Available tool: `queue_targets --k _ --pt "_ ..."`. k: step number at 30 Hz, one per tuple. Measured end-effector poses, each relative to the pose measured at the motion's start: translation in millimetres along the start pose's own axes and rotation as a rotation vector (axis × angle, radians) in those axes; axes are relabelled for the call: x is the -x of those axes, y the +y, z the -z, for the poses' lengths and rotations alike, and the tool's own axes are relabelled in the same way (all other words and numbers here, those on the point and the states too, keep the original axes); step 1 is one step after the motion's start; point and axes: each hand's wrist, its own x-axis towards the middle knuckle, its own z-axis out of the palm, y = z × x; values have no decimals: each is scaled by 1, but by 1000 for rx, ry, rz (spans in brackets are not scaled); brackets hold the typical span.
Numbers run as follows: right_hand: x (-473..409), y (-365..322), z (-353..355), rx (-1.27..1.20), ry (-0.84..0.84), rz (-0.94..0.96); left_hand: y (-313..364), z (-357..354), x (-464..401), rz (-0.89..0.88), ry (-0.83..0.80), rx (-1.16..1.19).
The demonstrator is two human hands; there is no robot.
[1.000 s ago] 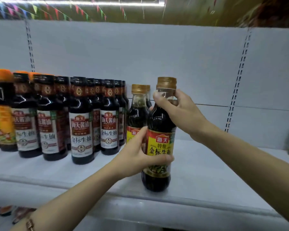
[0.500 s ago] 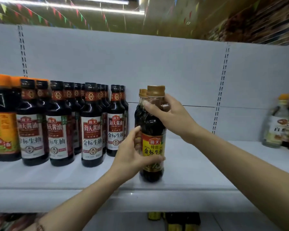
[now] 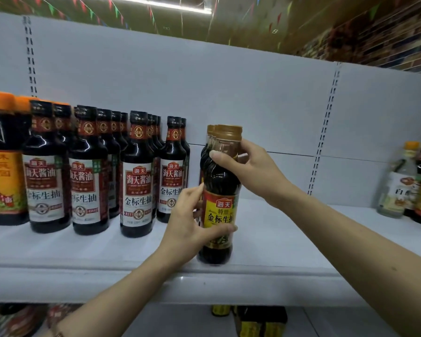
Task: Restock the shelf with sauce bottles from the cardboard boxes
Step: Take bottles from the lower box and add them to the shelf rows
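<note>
Dark sauce fills the yellow-labelled bottle (image 3: 218,207), standing near the front edge of the white shelf (image 3: 289,244). Its neck is gripped by the right hand (image 3: 250,170), its label by the left hand (image 3: 192,224). Judged heavy, rigid and smooth, it is best held at neck and waist.

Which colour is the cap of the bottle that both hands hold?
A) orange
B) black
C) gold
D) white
C: the held bottle, gripped by the left hand and the right hand, has a gold cap.
</note>
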Motion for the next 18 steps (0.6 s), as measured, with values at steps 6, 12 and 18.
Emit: queue_targets --k 6,12,18 --pt "2 5 -8 78 134 23 -2 -5 5 26 1 11" --pt "5 7 -12 32 104 0 0 1 9 142 -79 112" --pt "2 2 -5 85 57 8 0 13 10 185 -187 160"
